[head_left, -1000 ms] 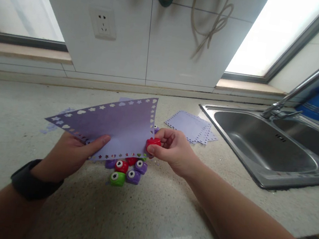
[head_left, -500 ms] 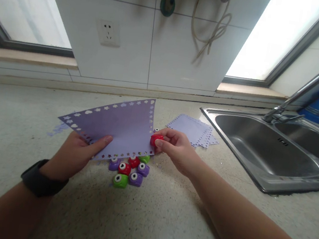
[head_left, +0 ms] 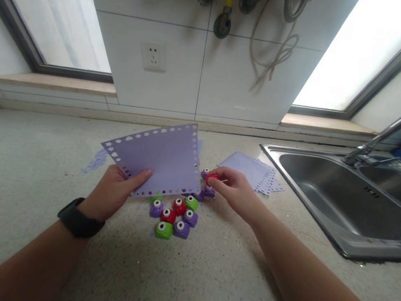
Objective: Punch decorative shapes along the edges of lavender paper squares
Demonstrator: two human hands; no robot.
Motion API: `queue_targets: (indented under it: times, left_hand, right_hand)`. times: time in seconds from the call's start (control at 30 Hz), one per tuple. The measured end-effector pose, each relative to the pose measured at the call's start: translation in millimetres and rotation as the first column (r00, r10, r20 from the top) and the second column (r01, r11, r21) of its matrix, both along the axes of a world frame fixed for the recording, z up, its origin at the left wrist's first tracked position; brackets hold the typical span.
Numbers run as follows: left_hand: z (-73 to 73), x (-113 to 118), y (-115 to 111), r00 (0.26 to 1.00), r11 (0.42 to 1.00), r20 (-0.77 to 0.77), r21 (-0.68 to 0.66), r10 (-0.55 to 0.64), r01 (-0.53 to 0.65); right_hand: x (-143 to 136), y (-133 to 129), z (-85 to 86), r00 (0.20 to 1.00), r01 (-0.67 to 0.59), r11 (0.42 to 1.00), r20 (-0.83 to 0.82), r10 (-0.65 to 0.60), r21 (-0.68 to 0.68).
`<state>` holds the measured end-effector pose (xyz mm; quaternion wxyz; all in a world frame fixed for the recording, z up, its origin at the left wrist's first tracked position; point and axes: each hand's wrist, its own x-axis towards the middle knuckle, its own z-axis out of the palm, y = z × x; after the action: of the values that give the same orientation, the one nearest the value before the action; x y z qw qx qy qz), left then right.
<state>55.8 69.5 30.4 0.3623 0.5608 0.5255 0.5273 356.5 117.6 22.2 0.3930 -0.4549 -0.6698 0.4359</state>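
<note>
A purple paper sheet (head_left: 165,158) with shaped holes along its edges is raised over the counter. My left hand (head_left: 117,191) grips its lower left part, thumb on top. Just off the sheet's right edge, my right hand (head_left: 232,190) pinches a small red punch (head_left: 212,178) between thumb and fingers. Several punches lie below the sheet, among them a green one (head_left: 164,230), a red one (head_left: 179,206) and a purple one (head_left: 181,229). More purple punches sit beside my right fingertips, partly hidden.
Punched purple sheets (head_left: 246,170) lie stacked behind my right hand. Paper scraps (head_left: 96,160) are scattered on the speckled counter (head_left: 34,156) at the left. A steel sink (head_left: 330,190) with a faucet (head_left: 387,133) is at the right.
My right hand has drawn the red punch away from the sheet's right edge, leaving a gap. The camera view has shifted, and more punches show beside the sheet.
</note>
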Motion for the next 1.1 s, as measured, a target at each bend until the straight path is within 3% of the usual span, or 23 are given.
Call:
queue_targets:
  times: [0.13,0.3,0.67,0.87,1.1]
  left_hand:
    - [-1.5,-1,1,0.997,1.0,0.075,-0.01,-0.012,0.013]
    - [0.1,0,3,0.99,1.0,0.139,-0.006,-0.03,0.031]
    - [-3.4,-1,6,0.969,0.999,0.246,0.004,-0.035,0.035]
    - [-10.4,-4,12,0.965,0.999,0.259,0.03,-0.031,0.024]
    - [-12.5,-6,13,0.965,0.998,0.256,0.022,-0.057,0.053]
  right_hand:
    - [1,-2,4.5,0.978,0.013,0.999,0.209,-0.021,0.041]
    - [4,-4,11.4,0.922,-0.032,0.999,0.386,0.034,-0.013]
    - [16,-1,16.2,0.905,-0.061,0.998,0.422,0.056,0.0]
    - [21,-4,18.2,0.803,-0.208,0.97,0.545,0.241,-0.121]
    - [18,-5,23.0,0.65,-0.182,0.975,0.729,0.214,-0.124]
